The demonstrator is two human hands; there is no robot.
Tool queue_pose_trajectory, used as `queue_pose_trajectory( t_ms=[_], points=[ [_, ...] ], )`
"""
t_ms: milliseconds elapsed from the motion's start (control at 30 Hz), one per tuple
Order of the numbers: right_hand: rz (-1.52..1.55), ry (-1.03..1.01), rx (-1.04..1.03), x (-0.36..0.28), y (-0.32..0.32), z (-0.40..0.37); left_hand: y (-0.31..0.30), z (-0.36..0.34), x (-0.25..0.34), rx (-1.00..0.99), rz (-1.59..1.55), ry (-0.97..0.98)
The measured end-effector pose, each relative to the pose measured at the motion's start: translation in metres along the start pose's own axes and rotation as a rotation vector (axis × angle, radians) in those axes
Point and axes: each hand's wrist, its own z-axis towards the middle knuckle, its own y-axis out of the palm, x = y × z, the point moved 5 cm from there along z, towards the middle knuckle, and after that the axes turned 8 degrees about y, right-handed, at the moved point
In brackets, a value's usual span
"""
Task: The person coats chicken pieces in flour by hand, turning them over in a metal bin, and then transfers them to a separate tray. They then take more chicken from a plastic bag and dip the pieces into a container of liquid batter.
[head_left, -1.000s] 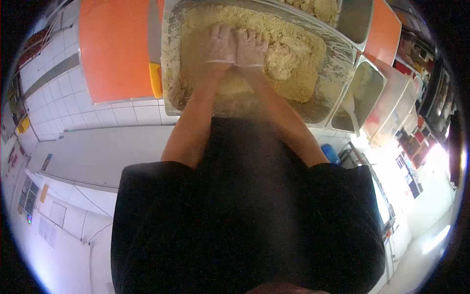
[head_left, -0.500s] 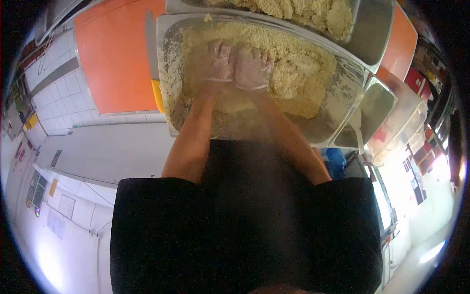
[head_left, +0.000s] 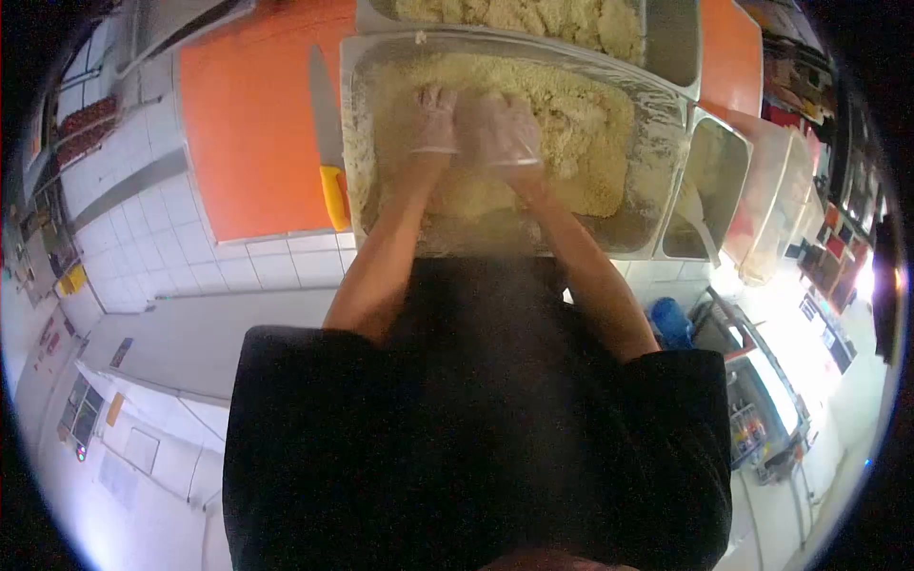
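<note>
A large metal tray holds a pale yellow crumbly mixture. Both my hands wear thin clear gloves and rest side by side on the mixture near the middle of the tray. My left hand lies flat with its fingers pointing away from me. Touching it, my right hand presses down on the crumbs with slightly curved fingers. Neither hand holds a tool. My forearms reach over the tray's near rim.
A second metal tray with more mixture stands behind the first. To the right are a smaller metal container with a white scoop and clear plastic tubs. Left lies an orange board with a yellow-handled knife.
My hands stay together on the mixture, pressing in about the same spot. The head view has shifted, so the trays sit a little further right and lower.
</note>
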Motion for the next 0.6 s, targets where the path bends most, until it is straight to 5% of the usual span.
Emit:
queue_pose_trajectory(
  t_ms=[33, 100, 133, 200, 300, 433, 500, 600],
  points=[
    [-0.002, 0.003, 0.016, 0.010, 0.002, -0.013, -0.034, -0.007, 0.007, 0.012, 0.006, 0.008],
    [0.106, -0.292, 0.038, 0.033, 0.022, -0.047, -0.114, -0.027, 0.016, -0.184, -0.419, -0.268],
    [0.104, -0.297, 0.052, 0.026, 0.025, -0.048, -0.106, -0.035, 0.017, -0.170, -0.412, -0.264],
    [0.049, -0.025, -0.281, 0.018, 0.050, -0.041, -0.067, -0.054, 0.025, -0.159, -0.386, -0.098],
    [0.166, 0.135, -0.536, 0.033, 0.097, -0.036, -0.049, -0.052, 0.023, -0.191, -0.524, -0.218],
    [0.295, -0.082, -0.200, 0.021, 0.046, -0.013, -0.101, -0.040, 0.009, -0.136, -0.555, -0.219],
    [0.366, -0.213, 0.006, 0.017, 0.007, -0.016, -0.137, -0.025, 0.013, -0.484, -0.430, -0.195],
    [0.346, -0.272, 0.055, 0.010, -0.055, -0.037, -0.158, -0.042, 0.009, -0.273, -0.376, -0.117]
  ],
)
